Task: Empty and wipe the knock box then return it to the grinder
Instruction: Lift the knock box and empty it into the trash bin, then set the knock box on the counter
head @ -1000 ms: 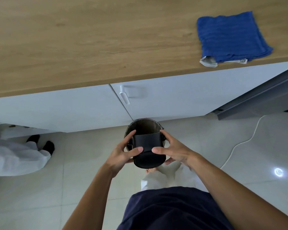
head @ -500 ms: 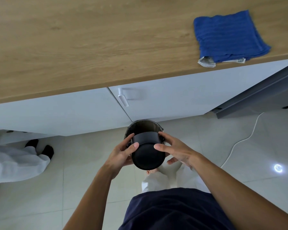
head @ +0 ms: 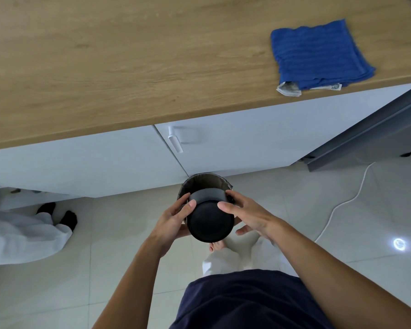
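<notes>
The knock box (head: pixel 210 222) is a black round container, tipped over with its flat bottom turned up toward me and its mouth pointing down. It hangs over a small bin (head: pixel 203 182) lined with a grey bag on the floor, right in front of the white cabinets. My left hand (head: pixel 173 220) grips its left side and my right hand (head: pixel 246 216) grips its right side. What is inside the knock box is hidden. A folded blue cloth (head: pixel 317 54) lies on the wooden counter at the upper right.
The wooden counter (head: pixel 128 67) fills the top of the view above white cabinet doors with a handle (head: pixel 175 143). A white cable (head: pixel 342 203) runs over the tiled floor at the right. Another person's white-trousered legs (head: pixel 26 231) are at the left.
Both hands have tipped the knock box further over the bin, so its bottom now faces up toward me instead of its side.
</notes>
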